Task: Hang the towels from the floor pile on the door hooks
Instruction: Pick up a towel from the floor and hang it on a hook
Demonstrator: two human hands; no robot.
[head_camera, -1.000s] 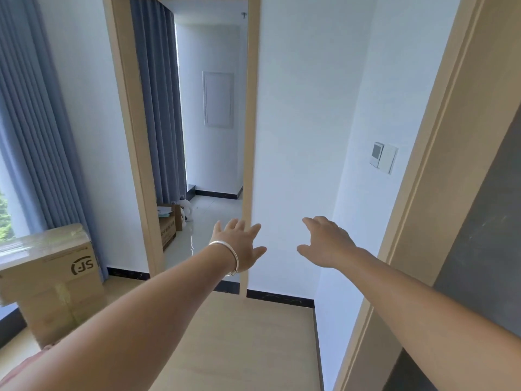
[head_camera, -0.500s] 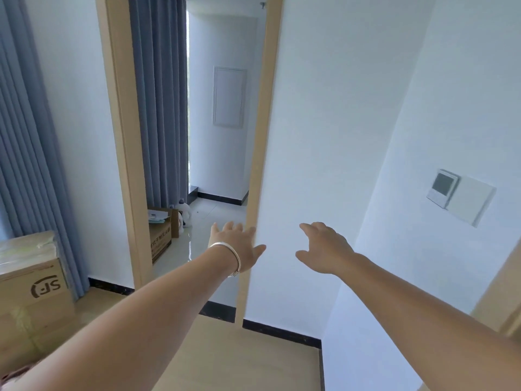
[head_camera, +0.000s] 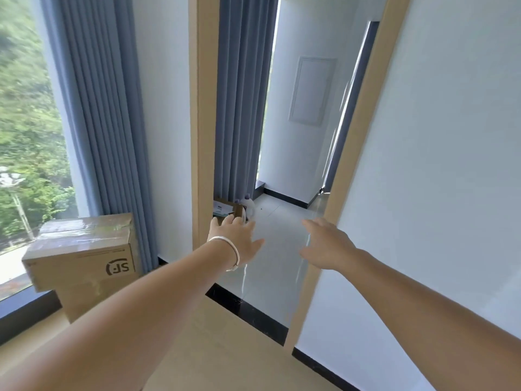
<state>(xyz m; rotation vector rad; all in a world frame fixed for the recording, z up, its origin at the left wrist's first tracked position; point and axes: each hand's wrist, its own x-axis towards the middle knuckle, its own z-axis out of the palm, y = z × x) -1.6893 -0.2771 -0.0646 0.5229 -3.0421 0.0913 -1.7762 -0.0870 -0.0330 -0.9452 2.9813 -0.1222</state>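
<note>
No towel, floor pile, door or hook shows in the head view. Both my arms stretch forward toward an open doorway with a light wooden frame [head_camera: 203, 131]. My left hand [head_camera: 236, 238], with a silver bangle on the wrist, is held out with fingers relaxed and holds nothing. My right hand [head_camera: 327, 245] is also held out, fingers loosely spread, empty. The two hands are about a hand's width apart in front of the doorway.
Stacked cardboard boxes [head_camera: 84, 258] stand at the left by a window with blue-grey curtains [head_camera: 104, 122]. Beyond the doorway lie a glossy tiled floor [head_camera: 282, 249], a small box [head_camera: 228, 211] and a white bottle [head_camera: 249, 208]. A white wall [head_camera: 437, 179] fills the right.
The view has swung left: the window and boxes moved further into view, the wall switch and the frame at right left it. Both hands stay outstretched and empty.
</note>
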